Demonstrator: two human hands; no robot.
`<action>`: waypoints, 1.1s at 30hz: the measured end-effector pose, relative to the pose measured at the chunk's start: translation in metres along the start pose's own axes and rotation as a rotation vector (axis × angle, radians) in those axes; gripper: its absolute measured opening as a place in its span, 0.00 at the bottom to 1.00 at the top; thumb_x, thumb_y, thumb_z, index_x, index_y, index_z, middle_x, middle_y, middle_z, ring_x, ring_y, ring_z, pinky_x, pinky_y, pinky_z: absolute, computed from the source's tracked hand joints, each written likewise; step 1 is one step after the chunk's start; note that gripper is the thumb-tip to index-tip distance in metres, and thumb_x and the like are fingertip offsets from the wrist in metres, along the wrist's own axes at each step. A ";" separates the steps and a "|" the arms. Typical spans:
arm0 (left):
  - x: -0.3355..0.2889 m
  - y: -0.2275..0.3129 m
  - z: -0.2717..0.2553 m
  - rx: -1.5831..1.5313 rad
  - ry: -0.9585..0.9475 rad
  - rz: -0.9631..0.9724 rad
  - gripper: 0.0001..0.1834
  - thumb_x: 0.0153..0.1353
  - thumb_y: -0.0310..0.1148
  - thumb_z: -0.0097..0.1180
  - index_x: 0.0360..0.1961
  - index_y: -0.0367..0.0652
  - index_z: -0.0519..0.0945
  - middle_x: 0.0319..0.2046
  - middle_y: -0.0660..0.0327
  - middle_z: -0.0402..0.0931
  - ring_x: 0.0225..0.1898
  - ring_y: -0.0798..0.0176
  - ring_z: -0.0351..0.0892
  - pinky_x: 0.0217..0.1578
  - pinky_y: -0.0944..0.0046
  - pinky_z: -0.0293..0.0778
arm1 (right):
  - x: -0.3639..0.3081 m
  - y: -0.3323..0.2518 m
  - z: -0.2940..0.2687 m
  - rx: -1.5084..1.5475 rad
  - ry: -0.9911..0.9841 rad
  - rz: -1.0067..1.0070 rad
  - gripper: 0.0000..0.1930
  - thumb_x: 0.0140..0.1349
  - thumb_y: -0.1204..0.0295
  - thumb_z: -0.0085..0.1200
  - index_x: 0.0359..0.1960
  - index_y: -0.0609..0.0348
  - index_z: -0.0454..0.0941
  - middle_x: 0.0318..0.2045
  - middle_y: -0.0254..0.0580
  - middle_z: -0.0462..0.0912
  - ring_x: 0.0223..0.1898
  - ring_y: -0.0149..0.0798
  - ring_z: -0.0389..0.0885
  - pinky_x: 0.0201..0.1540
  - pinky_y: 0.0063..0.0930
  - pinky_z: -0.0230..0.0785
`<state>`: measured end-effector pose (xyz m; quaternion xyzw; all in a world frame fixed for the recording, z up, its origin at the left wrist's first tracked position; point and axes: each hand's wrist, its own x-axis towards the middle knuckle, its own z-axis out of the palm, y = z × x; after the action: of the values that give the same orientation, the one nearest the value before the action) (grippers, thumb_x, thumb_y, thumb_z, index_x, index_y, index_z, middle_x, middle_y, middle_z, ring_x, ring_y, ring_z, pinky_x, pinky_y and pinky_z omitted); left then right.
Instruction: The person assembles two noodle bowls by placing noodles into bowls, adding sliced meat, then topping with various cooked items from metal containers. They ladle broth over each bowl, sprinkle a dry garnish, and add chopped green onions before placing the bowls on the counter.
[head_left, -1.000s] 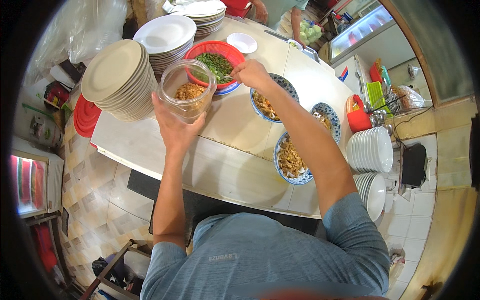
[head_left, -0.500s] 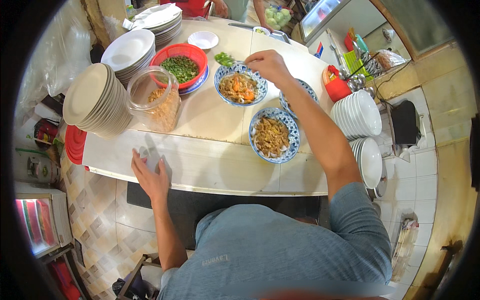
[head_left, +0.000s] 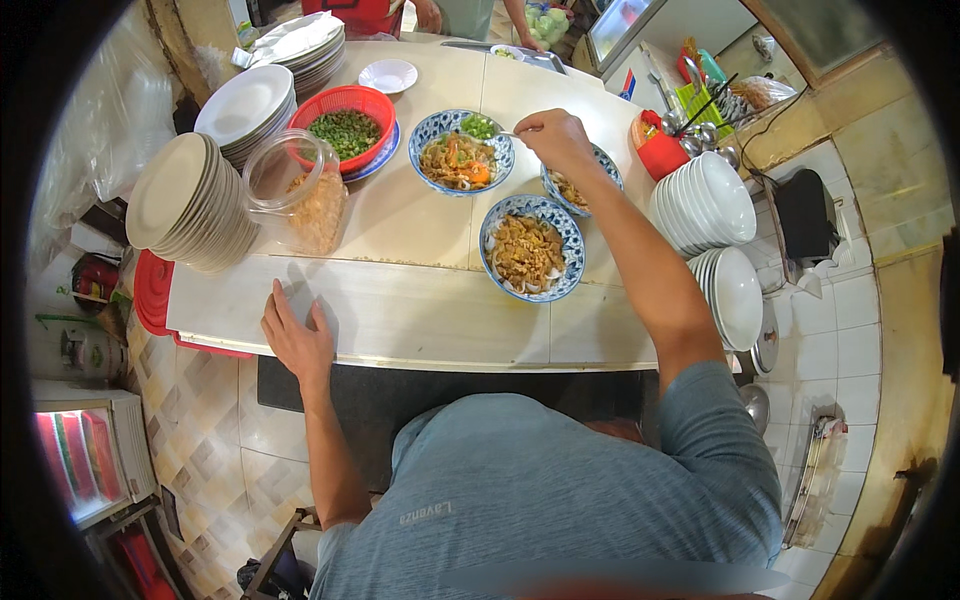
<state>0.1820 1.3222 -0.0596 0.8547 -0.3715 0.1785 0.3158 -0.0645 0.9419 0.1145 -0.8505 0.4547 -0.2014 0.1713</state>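
Note:
My right hand (head_left: 557, 138) pinches the thin handle of a spoon (head_left: 509, 133), which bears chopped green herbs (head_left: 480, 126) over the inner far side of a blue-patterned bowl (head_left: 424, 132). Inside that bowl are noodles with brownish and orange topping. Closer to me stands a second patterned bowl (head_left: 573, 262), its noodles covered with crumbly brown topping. A third bowl (head_left: 609, 168) is partly hidden behind my right wrist and forearm. My left hand (head_left: 297, 338) rests on the counter's near edge, fingers spread and holding nothing.
Left of the bowls are a red basket (head_left: 380, 104) of chopped greens, a clear jar (head_left: 318, 215) of brown crumbs and stacked plates (head_left: 165, 195). White bowls (head_left: 708, 205) and a red utensil holder (head_left: 662, 152) line the right. Another person's hand (head_left: 527, 40) shows across the counter (head_left: 400, 320).
The spoonful of greens has moved from beyond the far bowl's rim to over its inside. My left hand stays by the counter edge. The whole view has shifted slightly.

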 end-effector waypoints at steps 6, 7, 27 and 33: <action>0.000 0.001 0.002 0.026 0.000 0.024 0.37 0.60 0.34 0.65 0.70 0.40 0.69 0.59 0.44 0.72 0.57 0.39 0.71 0.59 0.45 0.68 | 0.005 0.015 0.001 -0.012 0.013 0.111 0.13 0.58 0.66 0.56 0.39 0.45 0.92 0.43 0.44 0.90 0.48 0.50 0.87 0.53 0.41 0.78; 0.001 0.002 0.002 0.027 0.002 0.020 0.36 0.60 0.34 0.65 0.69 0.40 0.69 0.59 0.44 0.72 0.57 0.39 0.71 0.59 0.45 0.68 | 0.005 0.016 0.002 -0.028 0.023 0.123 0.13 0.58 0.67 0.55 0.40 0.44 0.92 0.43 0.44 0.90 0.48 0.50 0.87 0.53 0.41 0.78; 0.000 -0.002 0.005 0.077 0.009 0.076 0.28 0.61 0.36 0.65 0.62 0.42 0.77 0.58 0.50 0.73 0.56 0.44 0.72 0.57 0.47 0.70 | -0.055 0.034 -0.022 0.220 -0.024 0.118 0.11 0.57 0.67 0.61 0.40 0.49 0.92 0.33 0.42 0.90 0.35 0.40 0.87 0.43 0.32 0.77; -0.002 -0.005 0.009 0.092 -0.009 0.062 0.27 0.62 0.37 0.64 0.62 0.43 0.77 0.58 0.50 0.73 0.57 0.43 0.72 0.59 0.47 0.69 | -0.085 0.100 -0.057 -0.090 0.264 0.092 0.12 0.60 0.66 0.60 0.41 0.51 0.91 0.37 0.43 0.90 0.38 0.41 0.89 0.46 0.32 0.79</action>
<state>0.1856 1.3196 -0.0696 0.8571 -0.3907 0.2011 0.2689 -0.2062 0.9541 0.0999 -0.8016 0.5204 -0.2830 0.0807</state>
